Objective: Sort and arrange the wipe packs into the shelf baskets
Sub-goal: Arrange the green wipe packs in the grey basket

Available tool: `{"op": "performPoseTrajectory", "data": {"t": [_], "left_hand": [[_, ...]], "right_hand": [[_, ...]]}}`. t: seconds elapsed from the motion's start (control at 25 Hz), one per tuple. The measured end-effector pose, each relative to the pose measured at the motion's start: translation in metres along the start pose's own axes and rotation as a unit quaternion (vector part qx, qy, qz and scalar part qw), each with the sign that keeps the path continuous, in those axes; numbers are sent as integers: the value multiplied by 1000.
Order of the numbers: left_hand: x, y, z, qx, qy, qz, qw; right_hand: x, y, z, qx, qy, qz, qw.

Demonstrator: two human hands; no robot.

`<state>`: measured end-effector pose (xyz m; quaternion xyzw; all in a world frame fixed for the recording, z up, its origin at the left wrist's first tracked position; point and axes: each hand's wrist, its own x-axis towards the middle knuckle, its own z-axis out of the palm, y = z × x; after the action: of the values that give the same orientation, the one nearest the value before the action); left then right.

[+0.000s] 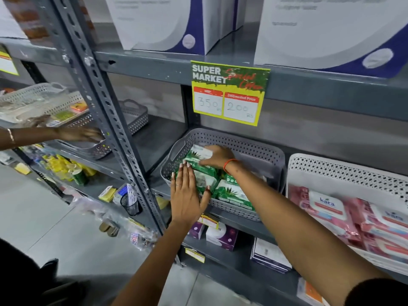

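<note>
A grey perforated basket stands on the middle shelf and holds several green wipe packs. My right hand lies on the top green pack at the back left of the basket, fingers curled over it. My left hand presses flat, fingers straight, against the basket's front left wall and the packs there. To the right a white perforated basket holds several pink wipe packs.
Another person's hand reaches into baskets on the left shelf unit. A slotted grey upright divides the units. A yellow price sign hangs above the grey basket. Purple boxes sit on the shelf below; white boxes stand above.
</note>
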<state>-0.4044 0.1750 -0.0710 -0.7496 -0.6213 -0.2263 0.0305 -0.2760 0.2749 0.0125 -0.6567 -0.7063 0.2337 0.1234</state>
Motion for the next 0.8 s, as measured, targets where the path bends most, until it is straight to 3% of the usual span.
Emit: {"op": "performPoseTrajectory", "data": {"t": [0.28, 0.4, 0.56, 0.6, 0.68, 0.8], "left_hand": [[0, -3, 0, 17, -17, 3, 1000], [0, -1, -1, 27, -19, 5, 999], [4, 4, -9, 49, -48, 18, 997], [6, 5, -11, 58, -60, 29, 996], [13, 11, -13, 78, -82, 68, 991], [20, 28, -9, 88, -114, 125, 982]], "right_hand": [[33, 18, 22, -77, -16, 20, 997], [35, 20, 22, -124, -26, -5, 992], [37, 46, 20, -94, -62, -46, 993], [30, 58, 12, -137, -56, -67, 987], [12, 90, 5, -141, -30, -14, 989], [-15, 101, -24, -102, -154, -16, 983]]}}
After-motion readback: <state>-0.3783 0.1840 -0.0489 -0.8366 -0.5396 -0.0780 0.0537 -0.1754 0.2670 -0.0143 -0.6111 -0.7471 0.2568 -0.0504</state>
